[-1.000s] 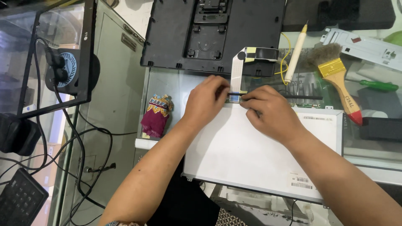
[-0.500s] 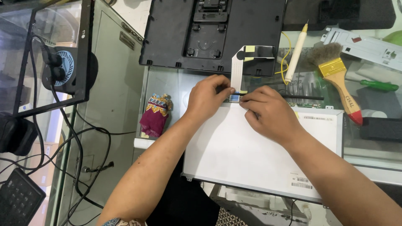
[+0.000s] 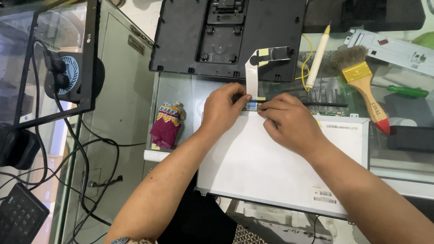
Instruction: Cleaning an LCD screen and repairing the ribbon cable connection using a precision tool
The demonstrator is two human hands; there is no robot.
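Observation:
A white flat display panel (image 3: 253, 167) lies face down on the glass table. At its top edge, a white flat ribbon cable (image 3: 251, 77) runs from the panel's connector up to a black plastic back cover (image 3: 226, 36). My left hand (image 3: 221, 108) pinches the connector end of the cable at the panel's edge. My right hand (image 3: 289, 122) rests on the panel and presses its fingertips on the same connector from the right. The connector itself is mostly hidden under my fingers.
A yellow-handled paintbrush (image 3: 364, 86), a cream pen-shaped tool (image 3: 318, 56) and a green screwdriver (image 3: 407, 91) lie at the right. A small patterned cloth pouch (image 3: 167, 124) sits left of the panel. A monitor (image 3: 49, 58) and cables stand at the left.
Both hands have stayed at the connector. My fingers have shifted slightly along the panel's top edge.

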